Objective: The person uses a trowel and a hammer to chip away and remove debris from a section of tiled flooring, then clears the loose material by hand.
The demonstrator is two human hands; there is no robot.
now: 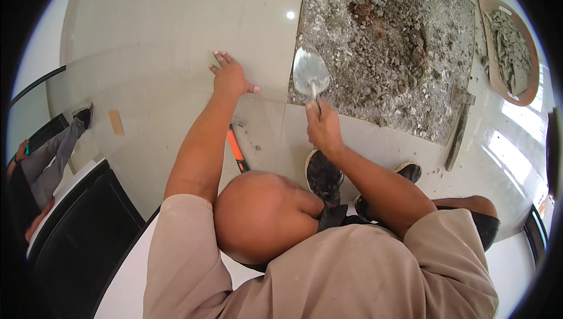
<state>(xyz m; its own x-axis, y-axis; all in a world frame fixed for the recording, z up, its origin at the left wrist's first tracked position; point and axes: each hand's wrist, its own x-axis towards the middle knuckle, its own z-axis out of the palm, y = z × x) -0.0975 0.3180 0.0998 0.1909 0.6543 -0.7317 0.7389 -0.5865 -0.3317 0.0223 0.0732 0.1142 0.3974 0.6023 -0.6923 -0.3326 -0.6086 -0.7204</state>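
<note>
My right hand (pixel 324 125) is wrapped round the handle of a trowel (pixel 311 71). The trowel's pale metal blade lies over the left edge of a square patch of broken-up floor (pixel 346 93), where the tile is gone. Grey rubble (pixel 390 40) and chips cover the patch, loosest and darkest around its middle. To the left, my left hand (pixel 230 77) rests on the glossy floor tile (pixel 176 31) with its fingers spread and nothing in it. Below that hand, a hammer with an orange and black handle (pixel 236 148) lies on the floor, partly hidden by my knee.
A second hammer (pixel 458 125) lies at the patch's lower right corner. Beyond it stands a tan tub (pixel 531 93) of tile shards. My shoes (pixel 324 175) are just below the patch. At far left are a small wooden piece (pixel 116 122) and a seated person (pixel 50 166) beside dark furniture.
</note>
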